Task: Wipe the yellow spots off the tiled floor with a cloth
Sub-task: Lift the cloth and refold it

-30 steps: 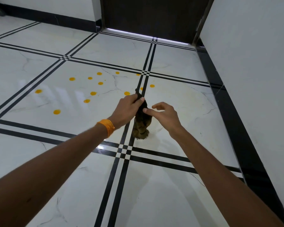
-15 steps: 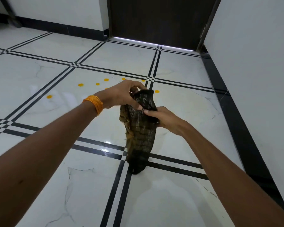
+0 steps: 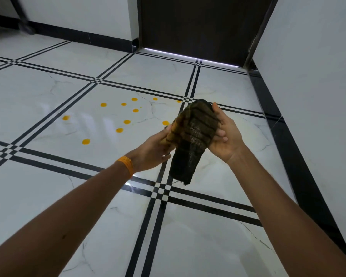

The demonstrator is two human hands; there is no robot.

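A dark striped cloth [image 3: 192, 140] hangs in the air between both hands, its lower end dangling above the floor. My left hand [image 3: 154, 150], with an orange band on the wrist, grips the cloth's left edge. My right hand [image 3: 226, 134] holds its right side, palm turned up, thumb at the cloth's top. Several yellow spots [image 3: 126, 122] dot the white tiled floor [image 3: 48, 96] to the left of and beyond the hands, one spot [image 3: 86, 141] nearest me. Some spots may be hidden behind the cloth.
A white wall with a black skirting [image 3: 300, 160] runs close along the right. A dark closed door [image 3: 198, 27] stands straight ahead. Black double lines [image 3: 158, 196] cross the floor below the hands.
The cloth was lifted off the floor, hung long and loose, and is now gathered shorter between the hands. My right hand turned palm up under it.
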